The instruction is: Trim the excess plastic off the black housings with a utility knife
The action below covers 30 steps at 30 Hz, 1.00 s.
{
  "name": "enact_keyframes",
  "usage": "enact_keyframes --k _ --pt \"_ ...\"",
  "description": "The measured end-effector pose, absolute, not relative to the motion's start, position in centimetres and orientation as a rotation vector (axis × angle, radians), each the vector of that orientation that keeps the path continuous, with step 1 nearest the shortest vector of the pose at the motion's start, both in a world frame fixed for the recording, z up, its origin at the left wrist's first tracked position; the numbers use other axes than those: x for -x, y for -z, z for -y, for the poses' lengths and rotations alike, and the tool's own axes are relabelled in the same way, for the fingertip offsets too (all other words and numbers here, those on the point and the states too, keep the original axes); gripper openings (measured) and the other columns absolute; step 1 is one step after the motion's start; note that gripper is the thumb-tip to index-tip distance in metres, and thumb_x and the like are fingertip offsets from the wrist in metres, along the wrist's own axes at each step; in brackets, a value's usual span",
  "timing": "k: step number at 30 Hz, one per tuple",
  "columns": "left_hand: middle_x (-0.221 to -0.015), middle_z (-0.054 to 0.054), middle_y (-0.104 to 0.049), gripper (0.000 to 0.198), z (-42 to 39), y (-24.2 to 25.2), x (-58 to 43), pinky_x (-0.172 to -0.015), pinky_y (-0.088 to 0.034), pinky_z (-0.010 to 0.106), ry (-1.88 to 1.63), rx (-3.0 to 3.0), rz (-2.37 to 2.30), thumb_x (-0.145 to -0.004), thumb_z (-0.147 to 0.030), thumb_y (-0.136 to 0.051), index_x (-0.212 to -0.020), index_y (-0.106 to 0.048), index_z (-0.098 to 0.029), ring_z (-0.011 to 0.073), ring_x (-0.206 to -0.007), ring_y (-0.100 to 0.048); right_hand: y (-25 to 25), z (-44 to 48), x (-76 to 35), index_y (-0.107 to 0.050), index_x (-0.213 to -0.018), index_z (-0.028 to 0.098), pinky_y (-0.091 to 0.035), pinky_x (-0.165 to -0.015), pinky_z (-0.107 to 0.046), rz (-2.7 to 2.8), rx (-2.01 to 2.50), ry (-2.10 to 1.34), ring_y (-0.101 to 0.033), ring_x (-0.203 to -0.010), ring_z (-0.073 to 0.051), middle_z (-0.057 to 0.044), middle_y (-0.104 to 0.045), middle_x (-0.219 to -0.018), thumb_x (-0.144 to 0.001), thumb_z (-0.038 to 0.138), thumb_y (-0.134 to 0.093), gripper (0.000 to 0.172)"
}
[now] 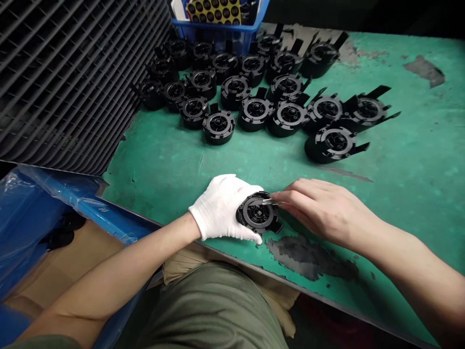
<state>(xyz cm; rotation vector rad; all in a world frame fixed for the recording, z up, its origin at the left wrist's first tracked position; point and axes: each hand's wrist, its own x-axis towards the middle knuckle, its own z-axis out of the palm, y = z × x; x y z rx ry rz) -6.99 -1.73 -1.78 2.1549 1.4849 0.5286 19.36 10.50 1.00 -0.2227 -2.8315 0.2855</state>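
My left hand (223,208), in a white glove, grips a round black plastic housing (258,213) by its left side, near the front edge of the green table. The housing's ringed face points up, and a short tab sticks out at its lower right. From the right comes my bare right hand (316,206), its fingers pinched on metal tweezers (269,201). The tweezer tips reach over the upper part of the housing's face. Whether they hold anything small, I cannot make out.
Several similar black housings (256,111) stand in rows on the green table (163,150). Behind them is a blue bin (232,31) with a yellow sticker sheet (213,10). Dark grid trays (65,82) are stacked at the left. A plastic-lined box (54,271) stands below left.
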Motion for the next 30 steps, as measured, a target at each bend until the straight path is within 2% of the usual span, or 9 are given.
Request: enact_keyframes --k 7,16,22,30 --pt "-0.125 0.012 -0.082 0.092 1.7 1.5 6.9 -0.115 -0.049 0.056 -0.51 -2.158 -1.492 -0.07 -0.093 -0.082 -0.131 -0.07 -0.025 0.0408 -0.12 -0.078 -1.8 -11.3 -19.1 -0.073 -0.12 0.022 -0.041 -0.071 -0.034 2.895 0.109 -0.2 -0.058 -0.076 -0.018 -0.005 -0.073 -0.095 -0.104 0.004 -0.053 0.032" --pt "-0.12 0.009 -0.083 0.09 1.7 1.3 6.8 -0.113 -0.051 0.055 -0.53 -2.15 -1.487 -0.067 -0.089 -0.088 -0.127 -0.071 -0.025 0.0398 -0.116 -0.08 -2.8 -13.8 -18.0 -0.072 -0.125 0.022 -0.042 -0.074 -0.036 2.938 -0.205 -0.148 -0.057 -0.077 -0.02 -0.004 -0.069 -0.089 -0.109 0.008 -0.047 0.033" --pt "-0.119 0.01 -0.083 0.093 1.6 1.3 6.9 -0.112 -0.05 0.054 -0.528 -2.141 -1.483 -0.067 -0.091 -0.086 -0.129 -0.071 -0.023 0.0401 -0.116 -0.079 -3.4 -14.9 -17.5 -0.072 -0.126 0.028 -0.04 -0.071 -0.035 2.926 -0.269 -0.253 -0.055 -0.075 -0.019 -0.002 -0.07 -0.089 -0.108 0.009 -0.051 0.034" --pt "-0.122 0.011 -0.083 0.093 1.7 1.3 6.9 -0.116 -0.049 0.055 -0.519 -2.15 -1.488 -0.068 -0.089 -0.087 -0.132 -0.07 -0.023 0.0398 -0.119 -0.079 -2.9 -15.1 -17.7 -0.072 -0.128 0.029 -0.043 -0.073 -0.036 2.937 -0.298 -0.22 -0.058 -0.078 -0.02 -0.002 -0.072 -0.093 -0.108 0.007 -0.048 0.038"
